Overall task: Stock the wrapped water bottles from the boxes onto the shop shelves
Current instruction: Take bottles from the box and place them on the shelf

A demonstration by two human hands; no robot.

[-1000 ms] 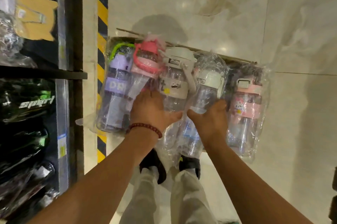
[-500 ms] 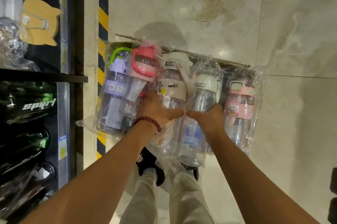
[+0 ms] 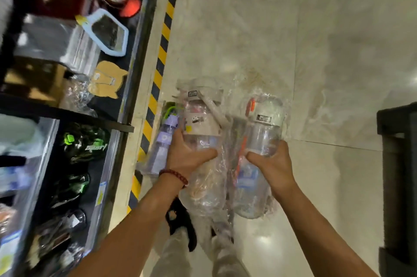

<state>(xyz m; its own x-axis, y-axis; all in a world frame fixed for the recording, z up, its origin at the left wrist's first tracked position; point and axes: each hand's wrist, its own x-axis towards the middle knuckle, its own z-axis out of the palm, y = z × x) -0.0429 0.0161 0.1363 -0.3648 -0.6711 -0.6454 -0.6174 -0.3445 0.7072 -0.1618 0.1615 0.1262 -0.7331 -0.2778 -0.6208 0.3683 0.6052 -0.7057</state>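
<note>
Open floor right of bottles

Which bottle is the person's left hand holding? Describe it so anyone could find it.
Right of the yellow-and-black striped floor line, the left hand grips a clear plastic-wrapped bottle with a beige lid and strap. The right-hand bottle lacks the strap; the lower purple one has a green handle.

Three wrapped water bottles, two hands, two mirrors
</note>
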